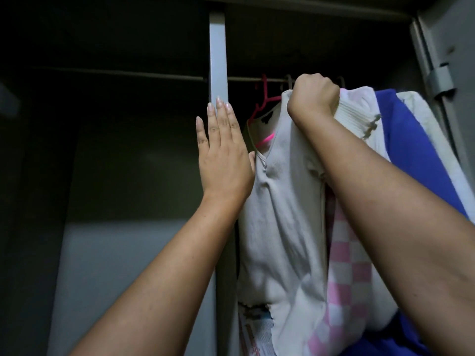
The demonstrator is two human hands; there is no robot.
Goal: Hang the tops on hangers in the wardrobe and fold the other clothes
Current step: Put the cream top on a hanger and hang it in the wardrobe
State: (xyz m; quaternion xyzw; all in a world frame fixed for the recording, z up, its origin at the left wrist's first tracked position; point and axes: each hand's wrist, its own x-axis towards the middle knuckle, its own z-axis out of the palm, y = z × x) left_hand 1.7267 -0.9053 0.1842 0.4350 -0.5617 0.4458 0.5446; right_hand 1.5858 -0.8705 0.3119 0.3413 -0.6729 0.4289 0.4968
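Overhead, my right hand (314, 95) is fisted around the shoulder of the beige top (280, 201) at the wardrobe rail (246, 79). My left hand (222, 150) lies flat, fingers straight, against the grey centre post (218, 55). Dim interior; pink hanger (264, 98) behind.

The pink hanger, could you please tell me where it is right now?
In the head view, the pink hanger hangs on the rail, right of the divider, left of the right hand, inside the beige top.
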